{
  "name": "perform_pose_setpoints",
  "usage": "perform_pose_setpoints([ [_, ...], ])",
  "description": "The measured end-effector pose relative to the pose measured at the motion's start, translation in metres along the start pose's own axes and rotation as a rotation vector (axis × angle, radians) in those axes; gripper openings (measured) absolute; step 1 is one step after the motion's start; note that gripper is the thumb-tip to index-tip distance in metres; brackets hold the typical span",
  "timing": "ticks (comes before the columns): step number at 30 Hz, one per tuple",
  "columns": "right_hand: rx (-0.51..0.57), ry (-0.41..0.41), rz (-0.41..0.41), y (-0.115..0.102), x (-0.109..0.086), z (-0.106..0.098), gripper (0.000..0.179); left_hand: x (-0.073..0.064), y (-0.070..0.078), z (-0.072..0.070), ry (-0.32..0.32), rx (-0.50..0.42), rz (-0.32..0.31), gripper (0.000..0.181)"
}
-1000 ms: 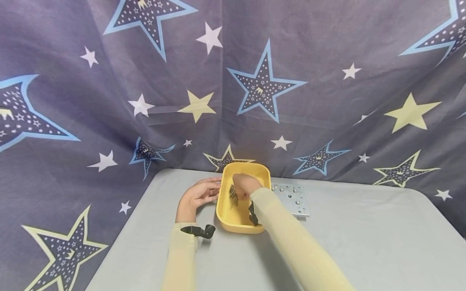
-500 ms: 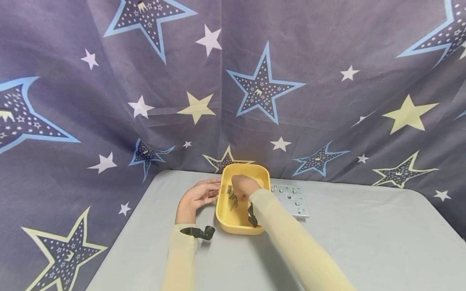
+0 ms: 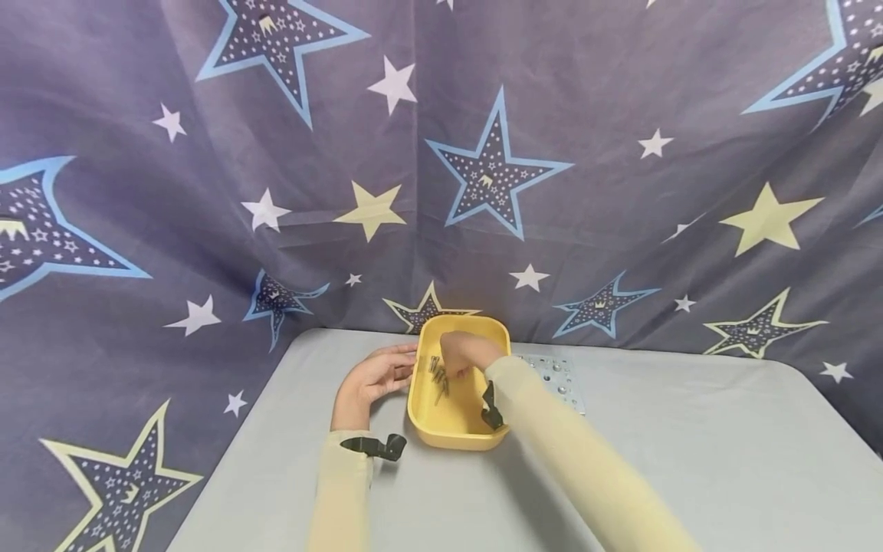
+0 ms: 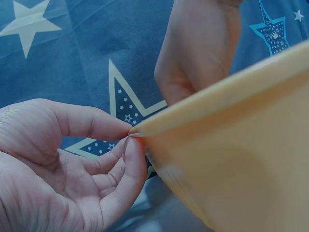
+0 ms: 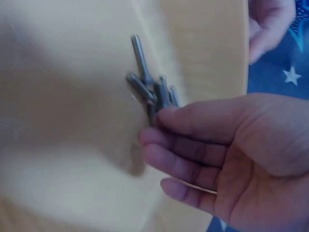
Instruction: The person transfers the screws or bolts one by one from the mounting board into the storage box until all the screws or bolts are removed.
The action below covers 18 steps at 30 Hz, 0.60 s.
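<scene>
A yellow bin (image 3: 451, 438) stands at the back of the table. Inside it lies a small heap of slim grey metal pins (image 5: 139, 58), also seen in the head view. My left hand (image 4: 72, 164) pinches the bin's left rim between thumb and fingers; in the head view that hand (image 3: 369, 383) is beside the bin. My right hand (image 5: 217, 150) reaches down into the bin, with thumb and index finger closed at the near end of the heap. Pins stick out beyond the thumb tip, and the fingers hide which of them are gripped.
Right of the bin lies a silvery metal plate (image 3: 562, 383) with holes and round studs, partly covered by the right sleeve (image 3: 552, 422). A star-patterned curtain (image 3: 600, 192) hangs behind the grey table (image 3: 690, 460).
Inside the bin, the pins have shifted and spread slightly beside my right fingers. My right wrist has moved a little to the right. The left hand keeps its place at the rim.
</scene>
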State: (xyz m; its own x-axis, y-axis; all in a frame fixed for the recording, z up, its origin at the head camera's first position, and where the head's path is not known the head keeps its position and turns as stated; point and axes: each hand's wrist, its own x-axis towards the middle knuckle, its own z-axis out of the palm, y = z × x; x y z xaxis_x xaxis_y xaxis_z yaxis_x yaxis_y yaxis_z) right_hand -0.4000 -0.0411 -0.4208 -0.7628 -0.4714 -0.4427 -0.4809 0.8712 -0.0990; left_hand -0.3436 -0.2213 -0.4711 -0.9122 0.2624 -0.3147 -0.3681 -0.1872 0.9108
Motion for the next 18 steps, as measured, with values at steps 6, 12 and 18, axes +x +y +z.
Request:
perform_pose_setpoints([
  [6,0.082,0.117,-0.182,0.014,-0.036,-0.022,0.016,0.001,-0.002,0.0,-0.006,0.002,0.012,0.056],
  [12,0.123,0.269,-0.263,0.035,-0.065,-0.038,0.014,0.0,0.0,0.0,0.017,0.005,0.003,0.055],
  [18,-0.004,0.442,-0.305,0.058,-0.083,-0.038,0.014,-0.001,0.001,0.001,0.019,0.001,-0.003,0.054],
])
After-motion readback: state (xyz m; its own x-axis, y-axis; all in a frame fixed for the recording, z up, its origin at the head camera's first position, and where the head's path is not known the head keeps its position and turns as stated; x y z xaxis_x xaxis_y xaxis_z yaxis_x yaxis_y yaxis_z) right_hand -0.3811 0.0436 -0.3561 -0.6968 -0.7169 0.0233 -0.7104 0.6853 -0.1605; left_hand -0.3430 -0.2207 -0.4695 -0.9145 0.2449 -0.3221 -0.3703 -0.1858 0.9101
